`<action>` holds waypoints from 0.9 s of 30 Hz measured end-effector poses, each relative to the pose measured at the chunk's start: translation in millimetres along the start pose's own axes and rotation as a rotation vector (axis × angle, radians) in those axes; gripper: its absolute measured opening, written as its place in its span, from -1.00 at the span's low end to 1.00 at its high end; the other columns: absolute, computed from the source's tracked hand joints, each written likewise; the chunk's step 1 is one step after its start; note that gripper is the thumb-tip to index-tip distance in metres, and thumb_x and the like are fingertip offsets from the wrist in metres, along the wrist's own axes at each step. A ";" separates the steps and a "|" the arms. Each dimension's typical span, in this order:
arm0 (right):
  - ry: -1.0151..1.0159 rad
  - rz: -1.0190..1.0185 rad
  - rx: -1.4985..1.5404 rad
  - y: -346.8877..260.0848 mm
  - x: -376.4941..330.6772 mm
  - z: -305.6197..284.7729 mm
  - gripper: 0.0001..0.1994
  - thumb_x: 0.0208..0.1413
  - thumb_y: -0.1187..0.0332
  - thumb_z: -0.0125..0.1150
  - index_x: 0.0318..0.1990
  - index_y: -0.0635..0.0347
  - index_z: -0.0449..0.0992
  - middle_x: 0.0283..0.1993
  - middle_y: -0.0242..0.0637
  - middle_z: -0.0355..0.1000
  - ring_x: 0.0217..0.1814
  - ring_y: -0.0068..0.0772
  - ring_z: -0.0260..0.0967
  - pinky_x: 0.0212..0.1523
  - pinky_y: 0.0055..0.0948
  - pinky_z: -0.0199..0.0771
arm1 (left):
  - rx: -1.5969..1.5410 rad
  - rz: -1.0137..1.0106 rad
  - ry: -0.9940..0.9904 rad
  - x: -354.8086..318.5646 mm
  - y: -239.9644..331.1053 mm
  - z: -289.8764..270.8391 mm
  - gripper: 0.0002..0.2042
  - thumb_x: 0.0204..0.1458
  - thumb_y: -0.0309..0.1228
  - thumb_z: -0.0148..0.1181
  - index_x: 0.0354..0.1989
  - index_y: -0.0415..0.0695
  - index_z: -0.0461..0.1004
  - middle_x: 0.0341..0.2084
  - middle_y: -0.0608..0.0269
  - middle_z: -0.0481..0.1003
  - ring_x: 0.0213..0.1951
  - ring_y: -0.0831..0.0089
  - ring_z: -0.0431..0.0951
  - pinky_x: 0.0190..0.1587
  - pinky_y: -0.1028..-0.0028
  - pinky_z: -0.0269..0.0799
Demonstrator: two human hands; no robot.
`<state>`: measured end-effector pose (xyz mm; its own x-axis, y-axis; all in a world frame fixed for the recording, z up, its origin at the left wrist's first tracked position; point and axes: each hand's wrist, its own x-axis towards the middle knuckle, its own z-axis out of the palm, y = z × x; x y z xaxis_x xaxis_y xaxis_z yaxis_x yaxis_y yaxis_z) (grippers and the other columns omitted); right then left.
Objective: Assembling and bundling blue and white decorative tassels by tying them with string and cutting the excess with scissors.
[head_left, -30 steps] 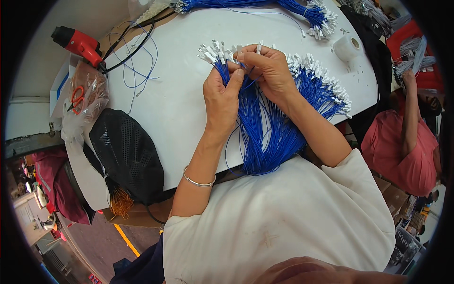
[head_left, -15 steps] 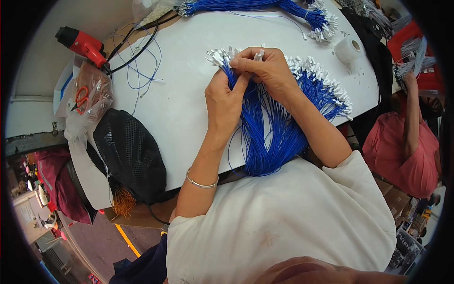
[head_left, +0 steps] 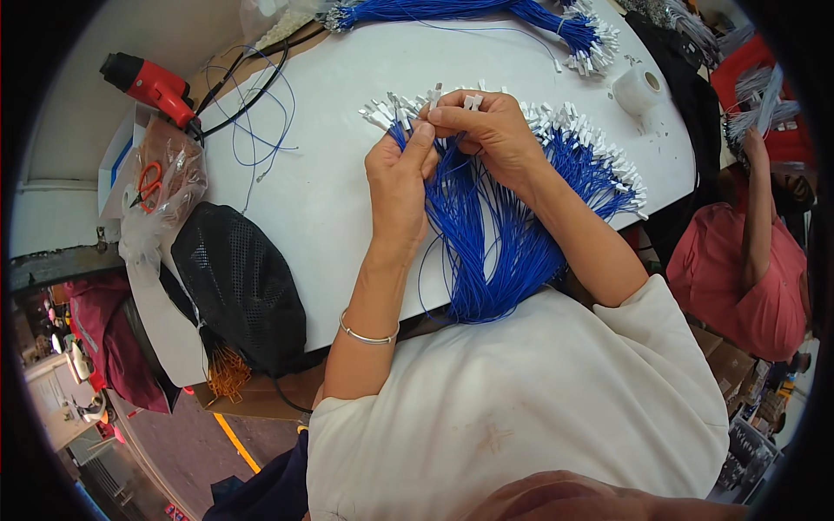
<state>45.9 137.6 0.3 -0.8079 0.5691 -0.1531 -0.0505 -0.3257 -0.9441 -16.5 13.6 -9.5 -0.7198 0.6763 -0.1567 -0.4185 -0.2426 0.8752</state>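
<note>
A fan of blue wires with white connector ends lies on the white table and hangs over its near edge. My left hand pinches some of these wires just below their white tips. Beside it, my right hand grips a cluster of the white connectors at the top of the fan. The two hands touch at the fingertips. More white-tipped wires spread out to the right of my right hand.
A second bundle of blue wires lies at the table's far edge, a roll of white tape near it. A red power tool, a plastic bag with orange scissors and a black mesh bag sit left. A person in pink works at right.
Both hands have shifted slightly along the top of the wire fan, regripping the white connector ends; the bundle has stayed in place on the table.
</note>
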 end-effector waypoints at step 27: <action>-0.076 -0.197 -0.173 -6.9 -2.1 -1.8 -0.84 0.03 0.33 0.39 -0.27 0.17 0.67 -0.62 -0.54 0.34 -0.60 -0.79 0.14 -0.53 -0.85 0.15 | 0.519 0.112 -0.035 -0.6 0.7 3.7 -0.83 0.20 -0.45 0.10 -0.22 -0.29 0.57 -0.46 0.18 0.55 -0.53 0.64 0.37 -0.45 0.72 0.28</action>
<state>49.0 140.0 6.6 -0.8345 0.5483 0.0547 -0.1154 -0.0769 -0.9903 -14.3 15.6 -7.1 -0.7215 0.6912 -0.0414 -0.0048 0.0549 0.9985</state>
